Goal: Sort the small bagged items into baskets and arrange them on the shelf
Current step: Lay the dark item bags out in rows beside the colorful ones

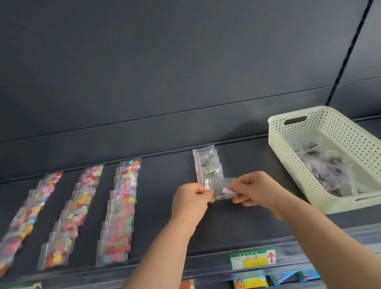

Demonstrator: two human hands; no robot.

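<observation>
Over the dark shelf I hold a small clear zip bag with a pink piece inside. My left hand pinches its left edge and my right hand pinches its right edge. Just behind it lies a short column of similar clear bags running toward the back of the shelf. A cream perforated basket stands at the right, tilted, with several more small bagged items in it.
Three long rows of bags filled with coloured discs lie on the left half of the shelf. A price tag sits on the shelf's front rail. Orange and blue packets show on the lower shelf.
</observation>
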